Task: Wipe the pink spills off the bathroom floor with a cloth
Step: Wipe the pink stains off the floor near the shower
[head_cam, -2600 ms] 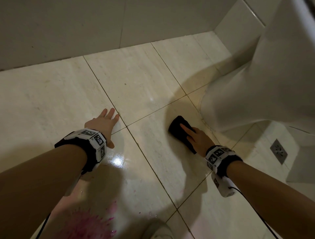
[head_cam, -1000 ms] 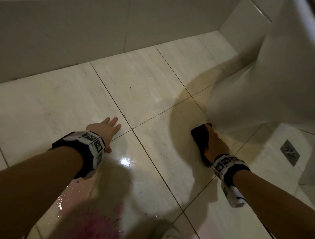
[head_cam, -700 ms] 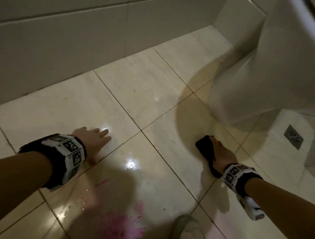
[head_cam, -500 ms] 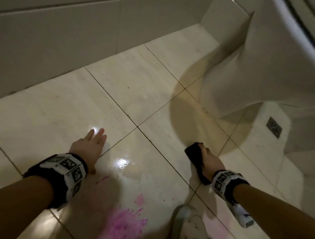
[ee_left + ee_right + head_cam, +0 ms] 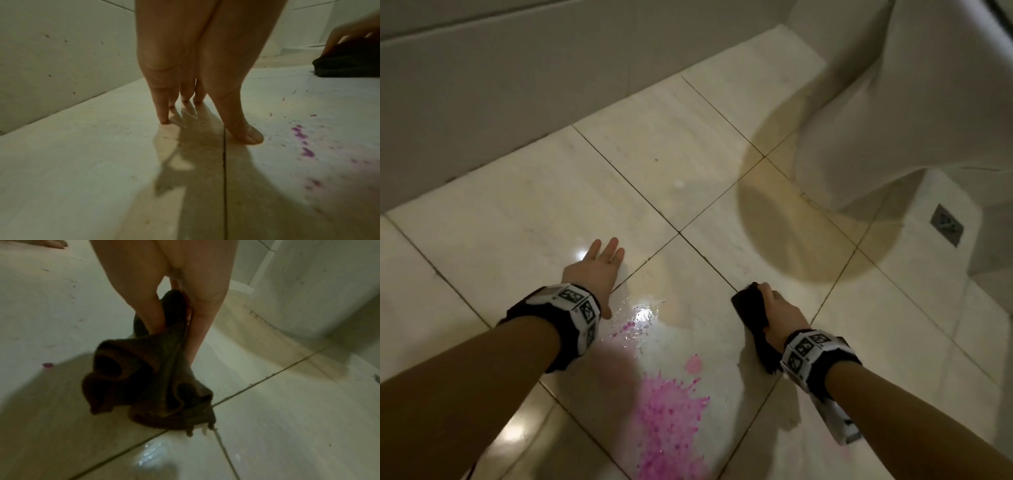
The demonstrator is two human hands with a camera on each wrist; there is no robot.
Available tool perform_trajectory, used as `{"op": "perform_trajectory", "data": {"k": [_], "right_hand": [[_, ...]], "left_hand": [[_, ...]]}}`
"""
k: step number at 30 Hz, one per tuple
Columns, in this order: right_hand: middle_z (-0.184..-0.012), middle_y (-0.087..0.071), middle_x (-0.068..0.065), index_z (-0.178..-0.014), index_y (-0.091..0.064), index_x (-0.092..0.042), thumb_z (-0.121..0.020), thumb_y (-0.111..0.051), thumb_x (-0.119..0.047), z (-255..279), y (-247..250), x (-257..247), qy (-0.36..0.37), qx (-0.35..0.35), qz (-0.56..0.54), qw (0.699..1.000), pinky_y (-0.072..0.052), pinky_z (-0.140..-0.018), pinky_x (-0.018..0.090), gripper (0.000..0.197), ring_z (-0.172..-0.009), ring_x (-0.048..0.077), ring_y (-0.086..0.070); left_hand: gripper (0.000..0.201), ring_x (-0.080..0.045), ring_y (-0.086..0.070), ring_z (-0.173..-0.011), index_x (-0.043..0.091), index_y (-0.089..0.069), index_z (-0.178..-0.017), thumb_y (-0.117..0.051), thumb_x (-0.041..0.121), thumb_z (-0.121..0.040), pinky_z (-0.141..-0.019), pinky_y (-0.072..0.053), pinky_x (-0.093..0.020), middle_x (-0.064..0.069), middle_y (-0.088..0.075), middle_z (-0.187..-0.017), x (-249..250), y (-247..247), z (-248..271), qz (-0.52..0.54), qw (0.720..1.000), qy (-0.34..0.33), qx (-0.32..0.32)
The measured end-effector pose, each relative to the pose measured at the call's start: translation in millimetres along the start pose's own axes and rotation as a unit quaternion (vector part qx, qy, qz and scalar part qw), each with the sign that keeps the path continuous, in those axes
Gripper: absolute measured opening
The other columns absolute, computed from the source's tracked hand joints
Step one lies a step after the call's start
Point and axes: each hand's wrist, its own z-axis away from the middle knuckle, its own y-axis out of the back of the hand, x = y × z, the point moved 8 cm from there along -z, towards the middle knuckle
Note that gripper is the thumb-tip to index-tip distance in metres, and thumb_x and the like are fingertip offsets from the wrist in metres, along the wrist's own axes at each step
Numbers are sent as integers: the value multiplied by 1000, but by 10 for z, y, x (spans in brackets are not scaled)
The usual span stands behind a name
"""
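I'm gripping the dark cloth (image 5: 751, 313) in my right hand (image 5: 779, 315), fingers curled round it, its bunched lower end touching the floor (image 5: 654, 164) just right of the pink spill (image 5: 671, 418). My left hand (image 5: 595, 270) is resting open on the tiles, fingers straight and tips pressing down, just beyond and left of the spill; small pink specks (image 5: 304, 146) are lying beside my thumb (image 5: 246, 134). The toilet base (image 5: 859, 130) is standing well beyond and right of the spill, the floor drain (image 5: 947, 224) farther right. Both wristbands (image 5: 571, 308) are showing black-and-white marker squares, no readable writing.
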Motion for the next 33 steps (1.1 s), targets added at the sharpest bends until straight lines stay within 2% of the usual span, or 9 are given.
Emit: {"op": "perform_trajectory", "data": {"k": [2,6,9,12,15,19,24,28,33], "right_hand": [[-133,-41,12,-143,-16,-16,-83,-56,-1,0,-12,-5,11,-2,4,1000,-43,-78,33,73,-106,33,-55],[-128,-43,13,-140,-18,-16,-83,-55,-1,13,-17,-6,29,-5,4,1000,-43,-80,34,69,-106,33,-54],[-128,-44,12,-139,-18,-16,-83,-56,-1,14,14,-21,45,-9,10,999,-45,-82,35,70,-107,32,-54],[-126,-45,13,-140,-18,-15,-82,-58,0,29,26,-34,52,-10,12,999,-47,-80,36,72,-105,33,-55],[-121,-47,15,-136,-21,-14,-81,-59,-1,41,63,-69,62,-1,13,998,-47,-77,36,68,-101,34,-56],[-121,-47,18,-133,-24,-11,-82,-59,-1,56,60,-105,46,13,14,999,-48,-80,40,63,-102,36,-56],[-126,-45,22,-137,-23,-12,-83,-59,0,105,60,-171,11,21,17,1000,-47,-87,45,66,-107,40,-54],[-128,-43,20,-140,-20,-13,-81,-60,1,219,-25,-344,27,10,32,999,-45,-89,44,72,-108,39,-53],[-130,-43,17,-143,-17,-20,-83,-58,-3,354,-221,-540,51,23,52,997,-45,-85,40,75,-110,37,-52]], "left_hand": [[111,-23,8,-146,13,8,-150,-75,32,-78,-115,-27,-35,-3,19,-157,-5,-16,20,-6,1000,4,-5],[111,-27,0,-146,17,4,-151,-74,44,-76,-116,-16,-43,-9,11,-158,-143,-175,206,-40,997,56,-19],[126,-30,-7,-144,20,12,-150,-76,55,-66,-117,-12,-46,-12,7,-157,-373,-578,591,-57,989,135,-30],[128,-34,2,-145,16,24,-147,-76,46,-71,-118,-9,-44,-16,18,-155,-483,-974,959,-9,983,176,-60],[127,-32,7,-145,16,23,-147,-76,43,-73,-120,-7,-40,-17,21,-154,-496,-1077,1059,28,983,172,-55],[129,-30,3,-146,18,19,-148,-77,49,-68,-119,-9,-37,-15,16,-156,-551,-1049,1004,16,986,163,-26],[131,-28,-4,-145,21,17,-149,-74,61,-63,-118,-15,-37,-13,11,-156,-581,-1076,1003,-21,990,142,2],[130,-29,-1,-146,21,18,-149,-75,58,-66,-118,-13,-39,-12,13,-157,-576,-1059,1011,-9,991,130,6],[123,-26,2,-146,21,14,-150,-75,53,-71,-117,-10,-42,-10,14,-157,-569,-1117,1094,32,991,128,0]]}}
